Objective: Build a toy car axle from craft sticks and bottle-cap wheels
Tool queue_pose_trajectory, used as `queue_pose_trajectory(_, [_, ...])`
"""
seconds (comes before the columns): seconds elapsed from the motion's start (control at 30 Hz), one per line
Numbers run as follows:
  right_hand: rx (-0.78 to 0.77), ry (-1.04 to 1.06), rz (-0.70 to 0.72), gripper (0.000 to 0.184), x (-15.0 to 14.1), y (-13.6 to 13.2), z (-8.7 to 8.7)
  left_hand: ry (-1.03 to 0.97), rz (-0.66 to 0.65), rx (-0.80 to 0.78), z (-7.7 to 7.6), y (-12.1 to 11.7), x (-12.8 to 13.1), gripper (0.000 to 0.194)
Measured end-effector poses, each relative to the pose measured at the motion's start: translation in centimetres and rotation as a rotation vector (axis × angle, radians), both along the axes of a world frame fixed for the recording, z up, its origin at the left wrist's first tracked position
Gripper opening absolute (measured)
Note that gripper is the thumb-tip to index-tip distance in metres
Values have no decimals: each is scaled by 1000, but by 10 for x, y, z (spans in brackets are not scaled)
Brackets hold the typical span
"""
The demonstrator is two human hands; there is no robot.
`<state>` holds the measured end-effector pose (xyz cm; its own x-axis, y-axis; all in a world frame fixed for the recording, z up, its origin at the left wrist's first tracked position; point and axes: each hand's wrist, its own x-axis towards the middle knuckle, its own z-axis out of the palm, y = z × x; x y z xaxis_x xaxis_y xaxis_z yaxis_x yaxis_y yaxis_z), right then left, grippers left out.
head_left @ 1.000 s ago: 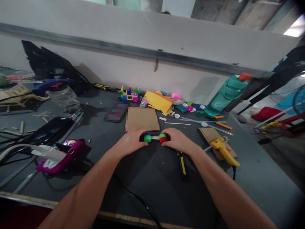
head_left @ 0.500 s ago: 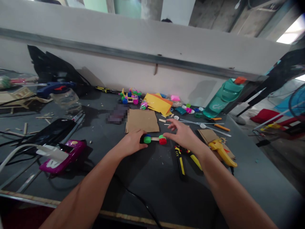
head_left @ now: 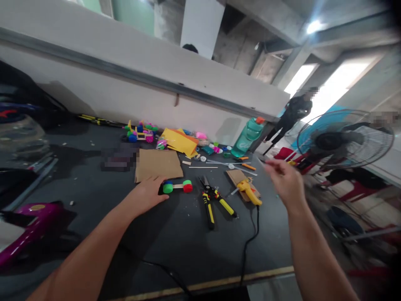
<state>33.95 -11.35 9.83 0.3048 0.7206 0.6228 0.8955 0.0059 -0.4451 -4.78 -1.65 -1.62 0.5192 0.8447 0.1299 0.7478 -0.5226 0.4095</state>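
My left hand (head_left: 148,194) is curled around the left end of a small wheeled frame (head_left: 178,186), made of wooden sticks with bottle-cap wheels in green, blue and red. The frame rests on the dark table just in front of a cardboard piece (head_left: 159,164). Off to the right, my right hand (head_left: 286,184) is raised by the table's right side, fingers pinched together. Something thin and see-through seems to show by its fingertips, too faint to name. Between the hands lie yellow-and-black snips (head_left: 216,202), handles spread, and a yellow glue gun (head_left: 249,192) on cardboard.
A teal bottle (head_left: 248,138) stands at the back right. Yellow paper sheets (head_left: 180,141) and a colourful toy car (head_left: 140,133) lie along the wall. A purple power strip (head_left: 34,228) is at left. A cord runs over the front edge. Beyond are a fan (head_left: 335,140) and people.
My right hand has let go of the frame's right end and moved far right, its fingers coming together. My left hand stays at the left end. The view has turned right.
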Motion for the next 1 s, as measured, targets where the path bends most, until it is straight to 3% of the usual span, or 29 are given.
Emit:
queue_pose_trajectory(0.1, [-562, -262, -166, 38, 28, 0, -40, 7, 4, -8, 1, -2, 0, 53])
queue_pose_trajectory(0.13, [-626, -286, -173, 39, 32, 0, -53, 8, 11, -16, 2, -3, 0, 53])
queue_pose_trajectory(0.27, [-731, -317, -147, 32, 35, 6, -88, -12, 21, -34, 6, -8, 1, 52])
queue_pose_trajectory(0.4, [-761, -319, -159, 29, 34, 15, -100, -24, 30, -21, 7, -11, 1, 50])
queue_pose_trajectory(0.57, [-712, -338, -186, 31, 34, 16, -100, -29, 24, -4, 9, -14, 2, 51])
queue_pose_trajectory(0.63, [-616, -307, -223, 35, 34, 9, -95, -34, 30, -10, 12, -16, 2, 49])
queue_pose_trajectory(0.73, [-395, -21, -218, 40, 24, -4, -79, -42, 26, -5, 14, -18, 2, 47])
queue_pose_trajectory(0.87, [-118, 718, 188, 35, -21, -14, -49, -52, 24, 14, 12, -17, 3, 45])
queue_pose_trajectory(1.0, [-198, 1110, 534, 29, -93, -4, -32, -47, 14, 45, 9, -16, 3, 41])
